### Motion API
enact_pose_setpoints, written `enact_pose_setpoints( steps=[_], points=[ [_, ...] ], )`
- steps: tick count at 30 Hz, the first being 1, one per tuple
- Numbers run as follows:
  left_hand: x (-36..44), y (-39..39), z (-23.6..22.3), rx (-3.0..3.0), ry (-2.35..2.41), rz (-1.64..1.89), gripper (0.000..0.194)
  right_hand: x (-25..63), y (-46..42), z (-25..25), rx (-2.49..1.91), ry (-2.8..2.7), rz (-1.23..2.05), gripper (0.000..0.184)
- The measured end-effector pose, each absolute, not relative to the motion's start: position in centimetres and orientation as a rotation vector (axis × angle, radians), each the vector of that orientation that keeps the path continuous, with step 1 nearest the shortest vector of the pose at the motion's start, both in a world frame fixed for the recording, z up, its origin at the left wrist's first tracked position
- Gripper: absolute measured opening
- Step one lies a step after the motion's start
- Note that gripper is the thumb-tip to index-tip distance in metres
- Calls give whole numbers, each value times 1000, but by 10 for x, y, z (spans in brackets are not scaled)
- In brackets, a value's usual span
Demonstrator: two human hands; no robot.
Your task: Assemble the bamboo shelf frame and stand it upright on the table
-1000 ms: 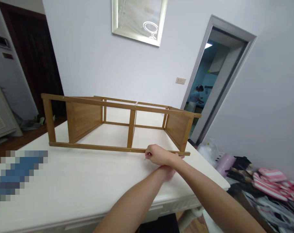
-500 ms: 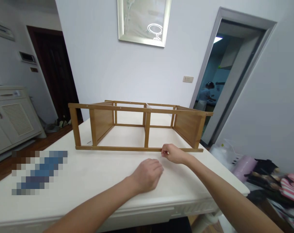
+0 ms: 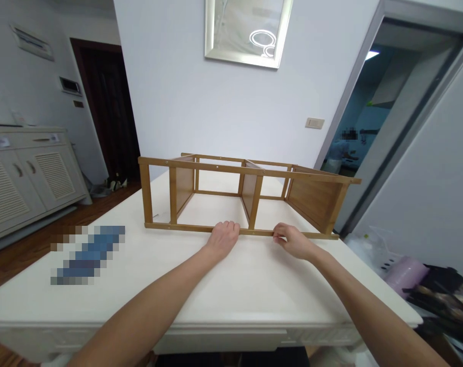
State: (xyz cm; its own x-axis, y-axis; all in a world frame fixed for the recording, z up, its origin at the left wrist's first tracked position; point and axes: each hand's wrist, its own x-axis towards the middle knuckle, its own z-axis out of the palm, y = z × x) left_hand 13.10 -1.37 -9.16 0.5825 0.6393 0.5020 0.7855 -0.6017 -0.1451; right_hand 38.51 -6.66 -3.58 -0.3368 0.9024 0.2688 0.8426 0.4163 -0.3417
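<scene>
A brown wooden shelf frame [image 3: 257, 200] lies on its side across the white table. Its lower front rail runs along the tabletop nearest me. My left hand [image 3: 224, 238] rests on that rail, left of the middle upright, with its fingers curled over the wood. To the right of the same upright, my right hand [image 3: 292, 241] is at the rail, thumb and fingertips pinched together against it. Anything small between those fingertips is too hidden to make out. Near the frame's left end, a small thin metal-looking piece [image 3: 156, 215] lies on the table.
The white table [image 3: 231, 285] extends beneath the frame. A blurred-out blue item [image 3: 96, 252] lies at its left. Bags and a pink roll [image 3: 407, 275] sit beyond the right edge. Through the doorway a person [image 3: 338, 150] stands in another room.
My left hand has moved forward from above the table onto the lower rail. My right hand stays at the rail. The view has turned slightly left.
</scene>
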Motion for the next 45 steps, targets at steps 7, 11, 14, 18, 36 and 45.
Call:
enact_pose_setpoints(
  steps=[7, 11, 14, 18, 36, 45],
  points=[
    [124, -13, -94, -2327, -1064, -710, 30, 329, -73, -60, -1028, -2017, -485, 10],
    [121, -12, -96, -2267, -1030, -757, 36, 317, -76, -76, -1003, -1991, -703, 9],
    [119, -12, -96, -2247, -1025, -782, 39, 320, -81, -81, -1039, -2003, -767, 10],
    [117, -14, -90, -2207, -1034, -842, 41, 324, -84, -85, -1079, -2016, -814, 12],
    [120, -22, -86, -2302, -928, -885, 45, 327, -86, -78, -1067, -2042, -781, 11],
    [118, -23, -84, -2280, -933, -879, 44, 328, -86, -78, -1003, -2035, -809, 11]
  ],
)
